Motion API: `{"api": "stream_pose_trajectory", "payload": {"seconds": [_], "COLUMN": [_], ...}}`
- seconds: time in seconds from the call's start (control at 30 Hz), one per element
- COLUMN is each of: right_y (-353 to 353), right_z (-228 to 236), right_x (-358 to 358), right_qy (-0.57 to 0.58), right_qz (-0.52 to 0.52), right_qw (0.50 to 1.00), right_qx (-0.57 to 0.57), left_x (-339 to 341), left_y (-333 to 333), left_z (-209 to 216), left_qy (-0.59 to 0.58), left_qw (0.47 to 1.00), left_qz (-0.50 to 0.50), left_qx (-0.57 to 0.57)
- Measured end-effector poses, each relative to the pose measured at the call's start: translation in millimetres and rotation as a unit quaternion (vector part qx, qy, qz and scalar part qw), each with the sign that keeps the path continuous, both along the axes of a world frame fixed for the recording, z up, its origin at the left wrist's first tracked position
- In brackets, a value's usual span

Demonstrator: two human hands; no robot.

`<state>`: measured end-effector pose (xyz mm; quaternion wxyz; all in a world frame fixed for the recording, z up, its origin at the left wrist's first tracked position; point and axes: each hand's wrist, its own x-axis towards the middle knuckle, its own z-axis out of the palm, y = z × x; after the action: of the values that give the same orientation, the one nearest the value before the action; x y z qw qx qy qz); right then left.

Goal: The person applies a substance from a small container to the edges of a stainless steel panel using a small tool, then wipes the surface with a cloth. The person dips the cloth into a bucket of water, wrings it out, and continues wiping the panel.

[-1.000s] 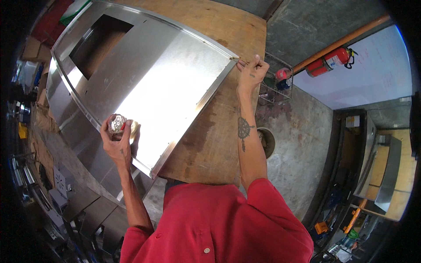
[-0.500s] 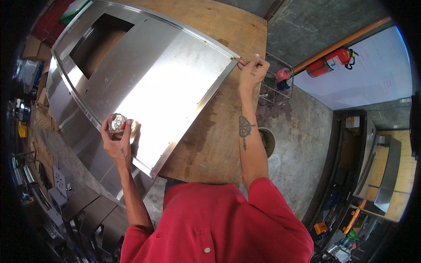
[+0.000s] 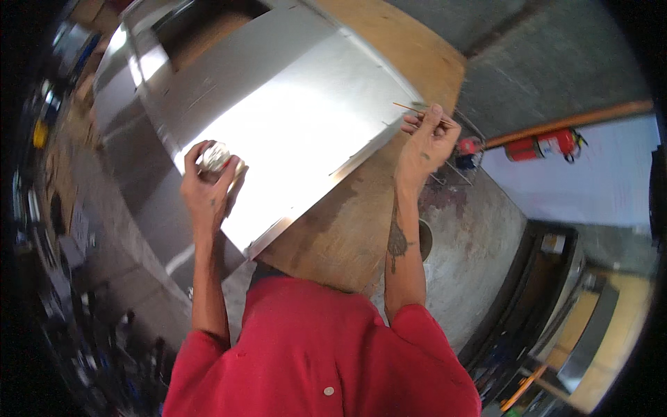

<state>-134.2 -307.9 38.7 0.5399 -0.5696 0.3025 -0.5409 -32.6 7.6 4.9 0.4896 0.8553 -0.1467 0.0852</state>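
A large shiny sheet-metal panel (image 3: 299, 132) with folded edges and a dark rectangular cutout lies before me. Over its near left part, my left hand (image 3: 206, 187) is closed round a small, round, clear container (image 3: 215, 157); blur hides its contents. Near the panel's right corner, my right hand (image 3: 425, 146) pinches a thin brownish stick (image 3: 408, 107) between thumb and fingers. The stick points left above the metal, its tip apart from the edge.
Beneath the panel is a wooden tabletop (image 3: 333, 229). To the right, a wire rack (image 3: 464, 170) holds small containers, and a red fire extinguisher (image 3: 545, 146) hangs on the wall. Dark shelving (image 3: 524, 292) stands at the lower right, blurred clutter at the left.
My right hand has drawn the stick away from the panel's corner, where its tip was touching. The left hand still holds the container. The whole view has shifted and blurred.
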Motion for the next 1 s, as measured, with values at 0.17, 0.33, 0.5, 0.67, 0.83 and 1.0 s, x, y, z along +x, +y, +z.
{"api": "stream_pose_trajectory", "payload": {"seconds": [0.17,0.33,0.5,0.67,0.83,1.0], "right_y": [126.5,187.5,196.6,190.2,131.8,46.1], "right_z": [24.9,33.5,26.1,42.5,46.4,22.0], "right_x": [-7.6,12.9,29.7,22.4,17.5,8.0], "right_qy": [0.082,0.122,0.173,0.217,0.134,0.19], "right_qz": [0.206,0.322,0.33,0.3,0.185,-0.013], "right_qw": [0.974,0.921,0.895,0.913,0.962,0.971], "right_qx": [-0.044,-0.18,-0.248,-0.172,-0.15,-0.144], "left_x": [-3.8,-17.9,-19.6,-15.6,-12.4,-11.4], "left_y": [6.1,14.2,19.0,14.3,4.8,2.9], "left_z": [-4.5,15.8,8.1,8.3,8.9,-1.4], "left_qy": [-0.038,-0.048,-0.089,-0.02,0.03,-0.033], "left_qw": [0.999,0.998,0.996,1.0,0.999,0.999], "left_qz": [-0.027,-0.026,-0.027,-0.023,-0.024,-0.011], "left_qx": [0.013,0.02,-0.005,0.005,-0.017,0.019]}}
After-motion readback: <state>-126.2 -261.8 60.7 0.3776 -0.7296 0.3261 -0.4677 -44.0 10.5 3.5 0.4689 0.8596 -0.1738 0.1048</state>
